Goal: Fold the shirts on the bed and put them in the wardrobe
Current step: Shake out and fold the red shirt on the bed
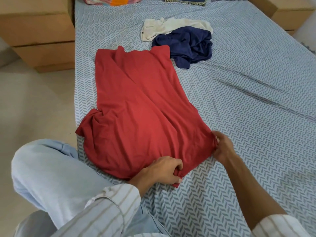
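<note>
Fabric of a soft, matte knit makes up the red shirt (136, 106), which is laid flat on the bed (248, 103) in a long, roughly trapezoidal shape, narrower at the far end and wider toward the person. A diagonal fold line is seen across its upper half, and a bunched sleeve or side panel is gathered at its left edge, near the edge of the bed. Shallow creases are spread over the lower half.

The near hem is held at two points. The left hand (164, 170) is clamped on the near corner of the hem, with fingers curled and cloth puckered under the fingertips. The right hand (222, 146) is pinched on the right corner of the hem, where the cloth is drawn into small gathers.

The bed is covered by a sheet printed with a grey-and-white herringbone pattern; long wrinkles are run across its right side. Beyond the red shirt, a crumpled navy shirt (188, 45) is placed just beside its far right corner, and a crumpled cream shirt (171, 26) is laid touching the navy one, farther back. Striped sleeves and pale blue trousers (51, 177) are visible at the bottom left.
</note>
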